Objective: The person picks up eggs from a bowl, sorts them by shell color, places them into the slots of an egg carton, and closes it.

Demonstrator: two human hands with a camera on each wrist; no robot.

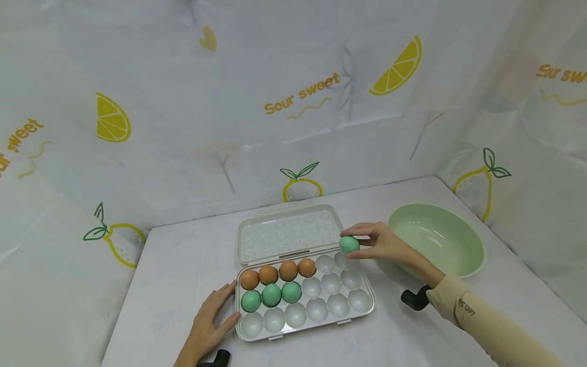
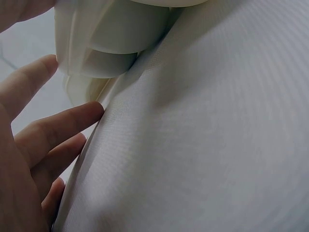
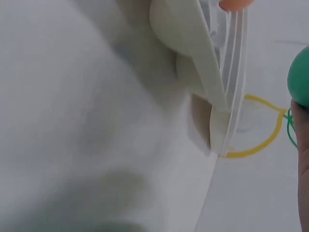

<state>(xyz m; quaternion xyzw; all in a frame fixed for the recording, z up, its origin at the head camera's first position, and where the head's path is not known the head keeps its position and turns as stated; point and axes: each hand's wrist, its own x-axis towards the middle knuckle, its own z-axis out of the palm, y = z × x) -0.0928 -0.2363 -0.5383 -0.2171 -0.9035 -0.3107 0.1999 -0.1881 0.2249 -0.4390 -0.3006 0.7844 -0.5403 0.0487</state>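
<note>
A pale plastic egg carton (image 1: 306, 309) lies on the table with its clear lid (image 1: 290, 232) folded back behind it. Brown eggs (image 1: 288, 270) fill the left part of its back row. In the middle row, 3 green eggs (image 1: 271, 294) sit at the left end. My right hand (image 1: 378, 242) pinches another green egg (image 1: 350, 244) between thumb and fingers, over the carton's back right corner; in the right wrist view this green egg (image 3: 300, 79) shows at the edge. At the carton's left end, my left hand (image 1: 210, 318) touches the side with spread, fairly straight fingers (image 2: 65, 123).
A light green oval basin (image 1: 435, 237) stands on the right of the table, behind the right forearm. Black wrist-camera mounts (image 1: 415, 298) show by both wrists. A white cloth printed with lemons hangs at the back and sides.
</note>
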